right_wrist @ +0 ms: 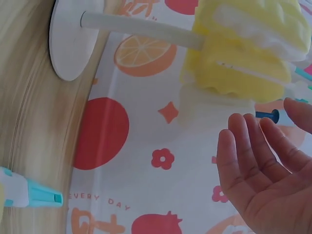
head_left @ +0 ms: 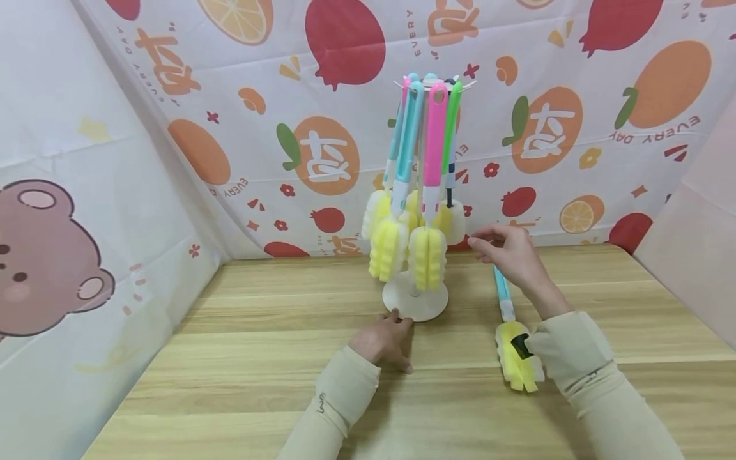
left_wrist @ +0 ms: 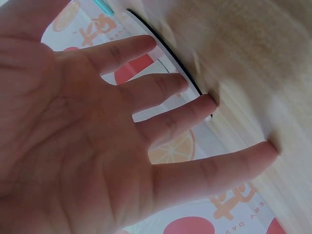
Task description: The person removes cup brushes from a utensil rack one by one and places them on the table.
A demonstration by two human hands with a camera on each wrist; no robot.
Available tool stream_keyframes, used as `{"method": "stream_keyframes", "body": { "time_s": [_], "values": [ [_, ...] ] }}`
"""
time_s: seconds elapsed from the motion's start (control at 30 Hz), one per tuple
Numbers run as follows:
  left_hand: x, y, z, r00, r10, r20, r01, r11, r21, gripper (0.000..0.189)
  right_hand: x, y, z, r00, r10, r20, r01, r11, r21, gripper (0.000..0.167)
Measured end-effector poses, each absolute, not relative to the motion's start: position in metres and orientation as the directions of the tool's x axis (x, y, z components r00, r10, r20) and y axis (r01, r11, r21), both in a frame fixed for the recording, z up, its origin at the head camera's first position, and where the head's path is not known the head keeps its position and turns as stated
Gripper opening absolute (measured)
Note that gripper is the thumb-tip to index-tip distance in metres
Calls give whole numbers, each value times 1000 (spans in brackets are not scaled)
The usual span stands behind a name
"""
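Note:
A white stand with a round base [head_left: 402, 310] holds several hanging bottle brushes with yellow-and-white sponge heads. Among their handles are a pink handle [head_left: 435, 137], a light blue handle [head_left: 409, 134] and a green handle [head_left: 452, 118]. My left hand [head_left: 382, 340] has its fingers spread, with fingertips at the base's near edge and on the table. Just right of the hanging brushes, my right hand [head_left: 513, 255] is raised with fingers loosely bent and holds nothing. In the right wrist view its fingertips are near a dark brush stem [right_wrist: 265, 115].
A loose bottle brush with a light blue handle [head_left: 502, 284] lies on the wooden table [head_left: 259, 345], its sponge head [head_left: 512, 364] beside my right sleeve. Behind the stand hangs a fruit-printed cloth [head_left: 241, 172]. A pale cloth with a bear print [head_left: 52, 255] hangs on the left.

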State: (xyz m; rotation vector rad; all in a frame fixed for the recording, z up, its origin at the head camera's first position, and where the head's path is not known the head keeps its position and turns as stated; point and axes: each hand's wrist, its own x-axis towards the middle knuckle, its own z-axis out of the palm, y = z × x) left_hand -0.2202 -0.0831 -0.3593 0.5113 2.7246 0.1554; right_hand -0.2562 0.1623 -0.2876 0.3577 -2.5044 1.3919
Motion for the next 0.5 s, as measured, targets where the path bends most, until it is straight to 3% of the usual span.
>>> {"method": "stream_keyframes", "body": {
  "time_s": [0.5],
  "values": [
    [-219,-84,-359,-871,381,-309,341,923,176,84,-250,150,-280,-916,-82,394,-387,449,-806,29]
  ]
}}
